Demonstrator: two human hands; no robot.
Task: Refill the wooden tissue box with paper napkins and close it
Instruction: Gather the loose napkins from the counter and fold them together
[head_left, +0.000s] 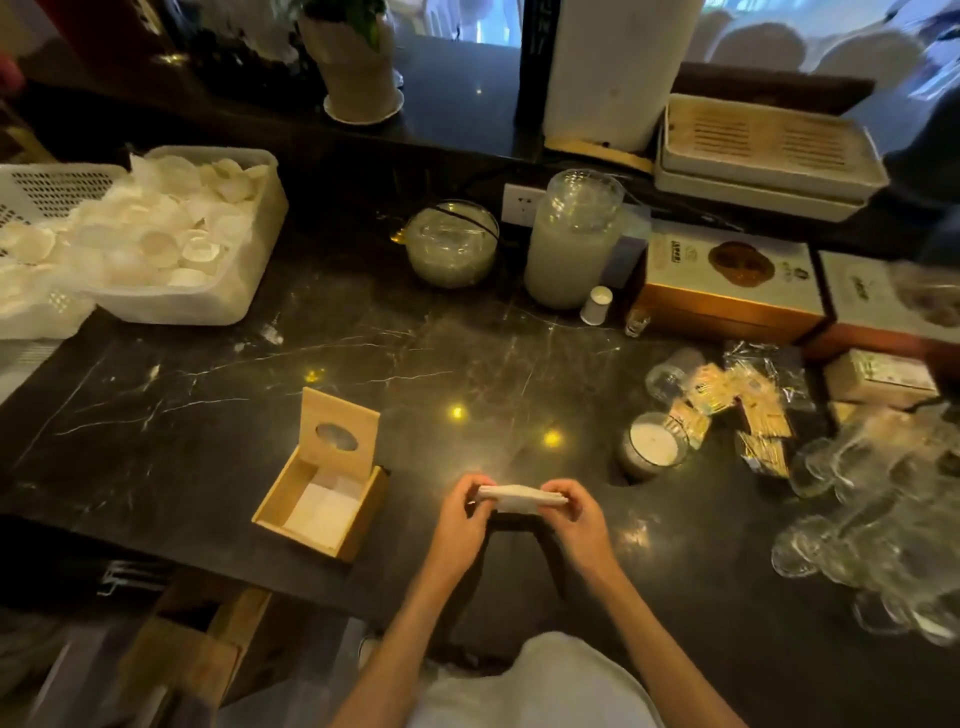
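Observation:
The wooden tissue box (270, 512) stands on the dark marble counter, left of my hands. Its lid (340, 431), with an oval slot, is tipped up at the back. White napkins (324, 512) lie inside the box. Above the counter's near edge I hold a small stack of white paper napkins (519, 498) flat between both hands. My left hand (460, 519) grips its left end and my right hand (574, 512) grips its right end. The stack is to the right of the box and apart from it.
A candle jar (653, 451) sits right of my hands, with packets (748, 405) and a cluster of clear glasses (872, 525) beyond it. White baskets of shells (171, 234) stand at the back left. Glass jars (571, 239) and cardboard boxes (727, 280) line the back.

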